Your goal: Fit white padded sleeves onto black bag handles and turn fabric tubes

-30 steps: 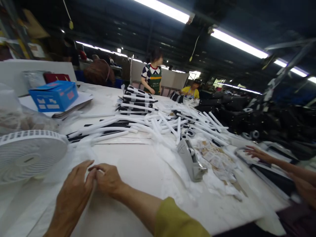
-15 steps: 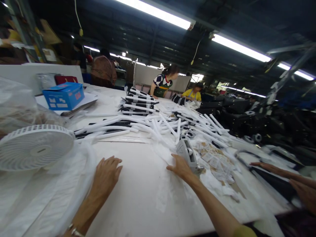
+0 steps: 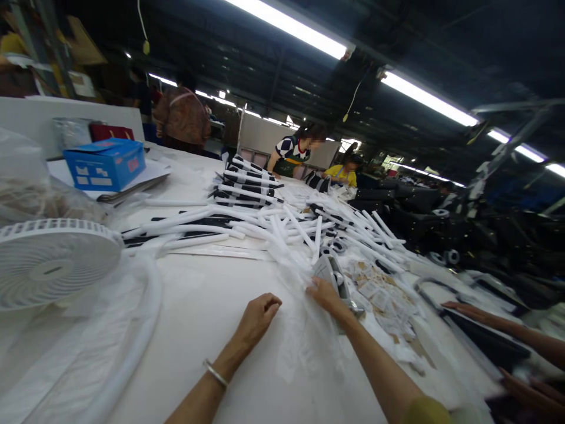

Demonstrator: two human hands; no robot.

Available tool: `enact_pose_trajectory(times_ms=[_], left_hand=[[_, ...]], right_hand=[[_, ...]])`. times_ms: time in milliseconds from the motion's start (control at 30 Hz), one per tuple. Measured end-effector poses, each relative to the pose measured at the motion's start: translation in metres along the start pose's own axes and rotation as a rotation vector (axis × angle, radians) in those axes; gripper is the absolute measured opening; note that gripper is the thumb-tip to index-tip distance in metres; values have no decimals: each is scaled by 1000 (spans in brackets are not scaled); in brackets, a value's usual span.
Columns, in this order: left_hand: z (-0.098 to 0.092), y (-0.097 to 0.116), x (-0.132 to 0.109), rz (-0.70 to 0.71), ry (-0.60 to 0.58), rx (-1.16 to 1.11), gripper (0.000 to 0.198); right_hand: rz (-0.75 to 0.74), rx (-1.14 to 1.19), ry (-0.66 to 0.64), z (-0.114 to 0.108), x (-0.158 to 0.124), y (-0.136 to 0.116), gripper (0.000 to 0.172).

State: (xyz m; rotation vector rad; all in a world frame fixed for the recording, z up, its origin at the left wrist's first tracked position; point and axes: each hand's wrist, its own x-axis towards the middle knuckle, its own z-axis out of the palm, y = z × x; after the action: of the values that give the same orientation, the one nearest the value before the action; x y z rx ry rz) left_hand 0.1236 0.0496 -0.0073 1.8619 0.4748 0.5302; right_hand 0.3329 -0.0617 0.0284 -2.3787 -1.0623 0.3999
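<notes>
My right hand (image 3: 325, 295) is closed at the edge of a thin clear plastic sheet or bag (image 3: 304, 303), just beside a grey tape dispenser (image 3: 326, 270). The plastic hangs down from its fingers over the white tabletop (image 3: 194, 321). To the left of it, my left hand (image 3: 260, 317) hovers above the table with fingers curled in. Nothing shows between those fingers. A bangle circles my left wrist. Behind both hands lies a heap of white foam tubes (image 3: 260, 221) mixed with black strips.
A white fan (image 3: 57, 265) and a blue box (image 3: 106, 165) stand at left. Small clear packets (image 3: 386, 294) lie right of the dispenser. A co-worker's hands (image 3: 477, 315) rest by black padded pieces at far right. Stacked black-and-white bundles (image 3: 249, 182) sit farther back, near other people.
My left hand has moved right, toward my right hand, and its fingers have curled in. My right hand has closed on the clear plastic and drawn it up. The view has shifted slightly.
</notes>
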Motion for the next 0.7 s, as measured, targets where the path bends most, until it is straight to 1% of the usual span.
enact_pose_trajectory(times_ms=[167, 267, 333, 433, 500, 533, 600, 667, 700], left_hand=[[-13, -7, 2, -75, 18, -179, 23], [-13, -8, 4, -145, -3, -319, 27], [-10, -9, 6, -203, -50, -433, 34], [-2, -9, 5, -279, -130, -608, 53], [2, -8, 2, -309, -166, -714, 64], [3, -6, 1, -319, -177, -753, 67], [4, -2, -3, -326, -196, -842, 64], [6, 2, -5, -343, -182, -992, 53], [6, 2, -5, -361, -154, -1073, 46]], right_hand=[[60, 275, -130, -8, 3, -4, 15], [75, 348, -217, -12, 4, -10, 26], [74, 348, -284, -13, 3, -16, 28], [60, 260, -337, -11, -2, -27, 20], [31, 164, -316, -3, -9, -34, 16], [13, 126, -289, 5, -14, -39, 19], [-60, 7, -224, 24, -30, -49, 33], [-180, -195, -184, 47, -51, -61, 49], [-246, -310, -180, 57, -62, -68, 54]])
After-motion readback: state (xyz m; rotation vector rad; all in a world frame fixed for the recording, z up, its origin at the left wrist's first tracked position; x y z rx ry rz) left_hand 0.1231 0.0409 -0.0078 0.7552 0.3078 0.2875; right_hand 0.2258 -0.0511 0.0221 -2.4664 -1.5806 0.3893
